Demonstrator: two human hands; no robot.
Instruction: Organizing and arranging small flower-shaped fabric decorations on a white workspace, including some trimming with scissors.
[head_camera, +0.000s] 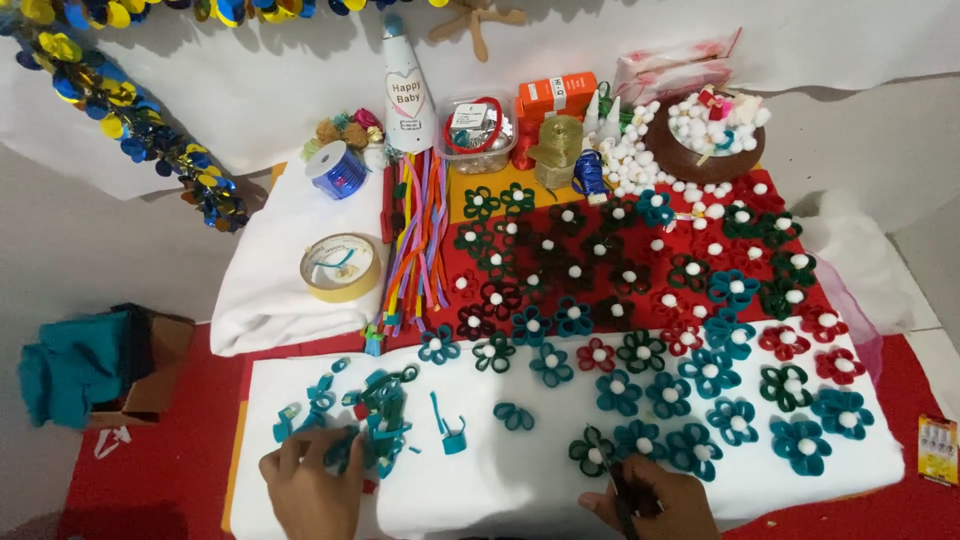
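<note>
My left hand (312, 486) rests at the bottom left on a white cloth (480, 470), fingers pinching into a heap of teal felt loops and strips (365, 410). My right hand (655, 500) is at the bottom centre-right, closed around a thin dark tool (622, 500) whose kind I cannot tell, its tip touching a dark green felt flower with a white pompom centre (592, 452). A plain teal flower without a pompom (514, 415) lies between the hands. Several teal, red and dark green pompom flowers (700, 330) cover the cloth beyond.
A roll of tape (341, 267), a bundle of coloured pipe cleaners (415, 245), a blue spool (338, 170), a party cone hat (406, 90), a brown bowl of white pompoms (705, 135) and small boxes stand at the back. A cardboard box with teal cloth (85, 375) sits at the left.
</note>
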